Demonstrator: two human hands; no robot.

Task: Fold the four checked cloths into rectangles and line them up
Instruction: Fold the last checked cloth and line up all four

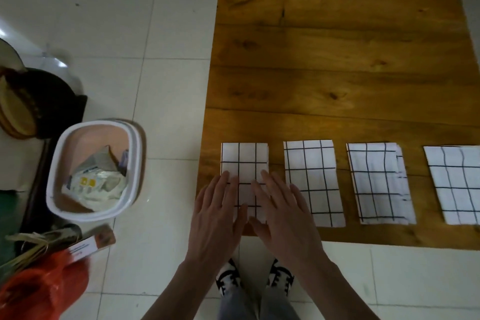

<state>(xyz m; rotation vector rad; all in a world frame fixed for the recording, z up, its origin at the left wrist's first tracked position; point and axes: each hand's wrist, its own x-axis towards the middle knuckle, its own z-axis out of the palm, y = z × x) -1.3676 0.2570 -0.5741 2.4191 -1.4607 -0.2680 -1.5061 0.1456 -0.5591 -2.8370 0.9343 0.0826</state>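
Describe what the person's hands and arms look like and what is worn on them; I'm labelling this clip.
Both the left hand and the right hand are bare: no gloves, rings, watch or bands show. The forearms are uncovered down to the frame edge, so no sleeves appear. Below are pale grey trousers and black-and-white shoes.

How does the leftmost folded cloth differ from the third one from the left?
The leftmost cloth has both hands, left hand and right hand, flat on it; the third cloth lies untouched. The leftmost's edges look squared, while the third's layers splay along its right side. Both are white, black-checked, on the wooden board.
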